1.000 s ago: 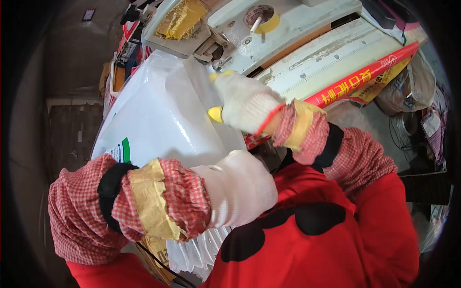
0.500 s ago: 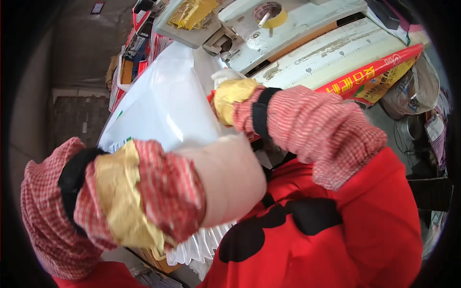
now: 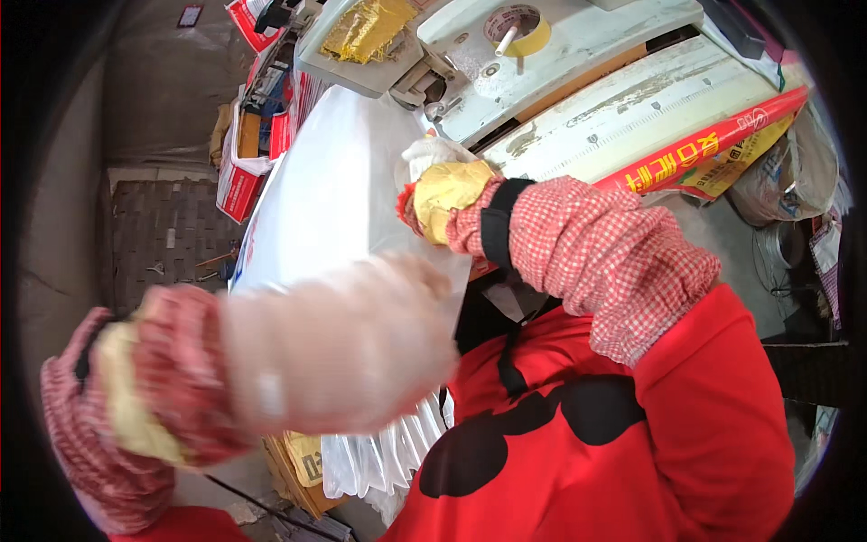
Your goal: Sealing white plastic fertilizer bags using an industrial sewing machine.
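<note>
A large glossy white plastic bag (image 3: 316, 190) slopes down in front of the machine, coloured print along its left edge. My right hand (image 3: 432, 161), in a white glove with a yellow patch at the wrist, is curled at the bag's upper right edge, close to the machine. The fingertips are partly hidden there. Nearer to me, my left hand (image 3: 361, 348) passes in front of the bag's lower part, in a pale glove. Motion smears its fingers, so their grip does not show. Checked red sleeve covers with black bands wrap both forearms.
A pale machine bed (image 3: 578, 99) with a printed scale lies at the back, carrying a yellow tape roll (image 3: 519, 32). Red and yellow packaging (image 3: 686, 158) hangs along its front edge. Folded clear plastic (image 3: 384, 456) hangs below my left hand. Red-and-white packs (image 3: 242, 191) stand at left.
My left hand has swung leftward, uncovering more of the bag's lower right edge. The bag's left edge has shifted right. My right hand stays at about the same spot.
</note>
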`<state>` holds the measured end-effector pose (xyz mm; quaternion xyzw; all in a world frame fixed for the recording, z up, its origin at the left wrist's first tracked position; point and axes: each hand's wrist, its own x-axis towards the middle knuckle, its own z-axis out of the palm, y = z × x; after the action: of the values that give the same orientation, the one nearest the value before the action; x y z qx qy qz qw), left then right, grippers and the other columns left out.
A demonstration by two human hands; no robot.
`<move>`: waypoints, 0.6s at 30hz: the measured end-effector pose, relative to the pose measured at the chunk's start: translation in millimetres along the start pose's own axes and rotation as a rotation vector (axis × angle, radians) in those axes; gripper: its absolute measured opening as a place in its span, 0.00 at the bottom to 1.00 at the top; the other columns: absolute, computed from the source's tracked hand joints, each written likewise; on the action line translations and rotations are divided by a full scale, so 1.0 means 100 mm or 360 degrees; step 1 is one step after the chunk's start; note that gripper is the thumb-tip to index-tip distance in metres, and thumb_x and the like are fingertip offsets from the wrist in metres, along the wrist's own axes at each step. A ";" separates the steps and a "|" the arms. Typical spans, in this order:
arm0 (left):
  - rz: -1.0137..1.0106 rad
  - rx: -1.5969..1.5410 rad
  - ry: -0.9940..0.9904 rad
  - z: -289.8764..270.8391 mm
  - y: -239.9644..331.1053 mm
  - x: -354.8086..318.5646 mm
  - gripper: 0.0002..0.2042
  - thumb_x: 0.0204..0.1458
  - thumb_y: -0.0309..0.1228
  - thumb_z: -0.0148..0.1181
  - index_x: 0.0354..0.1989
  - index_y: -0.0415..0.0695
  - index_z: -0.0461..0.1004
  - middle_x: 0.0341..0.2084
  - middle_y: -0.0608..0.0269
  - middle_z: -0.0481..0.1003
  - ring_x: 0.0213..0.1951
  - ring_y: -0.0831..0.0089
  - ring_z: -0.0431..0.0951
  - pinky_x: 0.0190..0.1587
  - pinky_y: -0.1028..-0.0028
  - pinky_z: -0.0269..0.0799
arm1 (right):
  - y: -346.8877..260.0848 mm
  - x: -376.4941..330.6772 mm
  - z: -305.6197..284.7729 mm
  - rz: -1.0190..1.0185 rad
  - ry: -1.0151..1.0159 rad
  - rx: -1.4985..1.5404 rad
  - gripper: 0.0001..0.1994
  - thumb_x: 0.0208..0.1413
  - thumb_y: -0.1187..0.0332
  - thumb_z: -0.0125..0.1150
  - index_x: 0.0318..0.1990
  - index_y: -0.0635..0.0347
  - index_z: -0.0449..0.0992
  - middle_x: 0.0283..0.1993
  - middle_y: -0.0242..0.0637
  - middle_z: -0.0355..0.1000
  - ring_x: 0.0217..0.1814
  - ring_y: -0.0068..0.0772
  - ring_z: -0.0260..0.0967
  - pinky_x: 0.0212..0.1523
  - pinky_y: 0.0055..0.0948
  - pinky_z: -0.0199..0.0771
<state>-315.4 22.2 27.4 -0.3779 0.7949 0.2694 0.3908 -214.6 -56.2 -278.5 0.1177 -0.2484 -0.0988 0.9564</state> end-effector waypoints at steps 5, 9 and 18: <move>-0.0242 0.0030 0.0052 0.16 0.09 0.29 0.02 0.43 0.27 0.55 0.24 0.44 0.70 0.17 0.59 0.72 0.23 0.56 0.76 0.28 0.63 0.73 | -0.09 0.12 0.14 -0.0018 -0.0210 0.0022 0.22 0.62 0.53 0.45 0.49 0.66 0.67 0.36 0.46 0.73 0.36 0.46 0.72 0.38 0.43 0.73; -0.0213 0.0210 0.0022 -0.01 -0.33 0.27 0.05 0.45 0.29 0.57 0.30 0.44 0.71 0.17 0.55 0.72 0.24 0.54 0.77 0.26 0.60 0.72 | -0.04 0.13 0.27 -0.0025 -0.0501 0.0178 0.21 0.64 0.56 0.43 0.50 0.68 0.67 0.34 0.46 0.73 0.34 0.46 0.73 0.36 0.42 0.74; -0.0559 0.0619 0.0119 -0.29 -1.14 -0.31 0.06 0.41 0.34 0.64 0.28 0.48 0.79 0.22 0.58 0.74 0.30 0.59 0.74 0.38 0.66 0.70 | -0.14 -0.06 0.42 0.0049 0.0454 -0.0173 0.08 0.52 0.65 0.53 0.33 0.58 0.74 0.24 0.36 0.72 0.24 0.36 0.70 0.24 0.36 0.69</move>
<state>-222.1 -51.9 53.1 -0.4376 0.7679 0.0253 0.4671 -242.4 -75.7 -249.2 0.0747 -0.1061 -0.0797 0.9883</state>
